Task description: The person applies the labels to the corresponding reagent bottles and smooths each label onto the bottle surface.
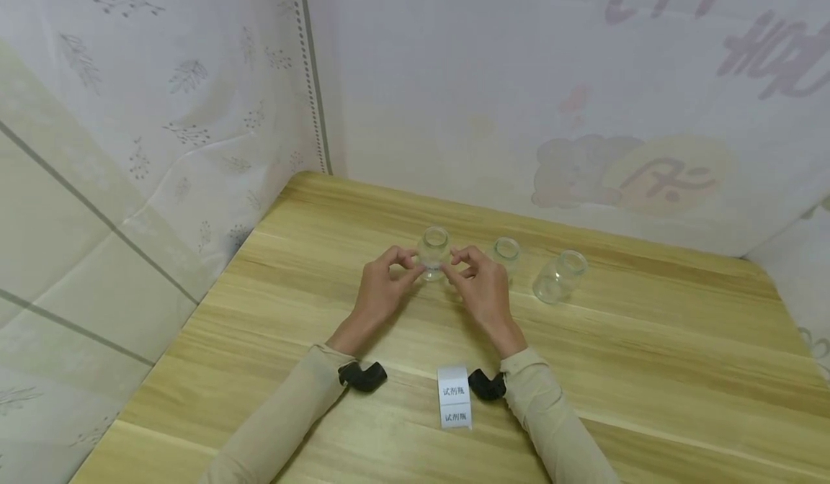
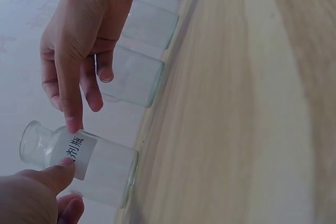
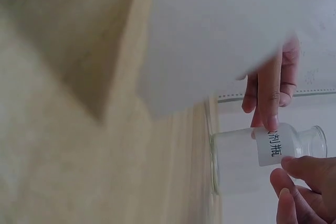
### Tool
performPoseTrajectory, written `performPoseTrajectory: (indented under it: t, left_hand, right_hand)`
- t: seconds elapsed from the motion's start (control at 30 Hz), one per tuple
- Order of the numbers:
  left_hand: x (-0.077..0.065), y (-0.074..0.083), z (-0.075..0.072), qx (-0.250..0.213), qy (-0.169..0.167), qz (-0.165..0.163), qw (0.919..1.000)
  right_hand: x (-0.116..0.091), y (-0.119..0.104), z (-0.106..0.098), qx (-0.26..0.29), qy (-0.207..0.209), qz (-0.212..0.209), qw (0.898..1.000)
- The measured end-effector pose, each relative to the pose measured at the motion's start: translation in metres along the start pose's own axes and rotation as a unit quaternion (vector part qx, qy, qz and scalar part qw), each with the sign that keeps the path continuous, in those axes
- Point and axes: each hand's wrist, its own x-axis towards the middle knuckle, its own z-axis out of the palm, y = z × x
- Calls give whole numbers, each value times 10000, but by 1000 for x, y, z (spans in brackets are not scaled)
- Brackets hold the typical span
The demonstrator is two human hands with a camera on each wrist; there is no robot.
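Clear glass, the bottle (image 1: 434,245) stands upright on the bench (image 1: 648,369), its long axis rising between the left hand (image 1: 381,284) and the equally near right hand (image 1: 485,286), both hands' fingers narrowly pinching its sides, thumbs against its label (image 2: 86,155).

Pale printed walls (image 1: 454,73) — leaf sprigs (image 1: 188,75), lettering (image 1: 778,59) — border a wood-grain table (image 1: 648,383).

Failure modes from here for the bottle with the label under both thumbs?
1. The label could crease or set crooked: left hand and right hand thumbs both press it.
2. The glass bottle could slip or tip: only fingertips handle it.
3. The right hand might knock the neighbouring bottle, close beside it.
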Motion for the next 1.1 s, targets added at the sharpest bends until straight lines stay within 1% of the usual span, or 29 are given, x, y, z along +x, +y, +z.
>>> performPoseTrajectory:
  t: [0.27, 0.37, 0.47, 0.67, 0.77, 0.87, 0.93, 0.97, 1.0, 1.1]
  left_hand:
    - [3, 1, -1, -32, -41, 105, 9999]
    - [3, 2, -1, -47, -35, 132, 9999]
    - [2, 3, -1, -59, -36, 111, 9999]
    - [0, 5, -2, 113, -65, -86, 9999]
    - [1, 5, -5, 337, -43, -152, 9993]
    - [2, 5, -11, 596, -95, -383, 9974]
    - [3, 7, -16, 776, -256, -595, 9949]
    - [3, 8, -19, 902, -421, -677, 9927]
    - [4, 11, -22, 1059, -644, -751, 9894]
    - [4, 20, -29, 1467, -1309, -732, 9778]
  right_hand:
    - [1, -4, -4, 93, -16, -137, 9999]
    - [0, -5, -5, 108, -12, -99, 9999]
    - [0, -5, -6, 118, -37, 34, 9999]
    - [-2, -6, -9, 78, -183, 324, 9993]
    - [-2, -8, -11, -4, -185, 455, 9988]
    - [-3, -9, -15, -77, -174, 543, 9983]
    - [-4, -11, -17, -79, -191, 576, 9981]
    - [-5, -12, -19, -76, -234, 584, 9980]
    - [-6, -12, -20, -69, -274, 608, 9978]
    - [-9, -15, -23, -20, -523, 625, 9967]
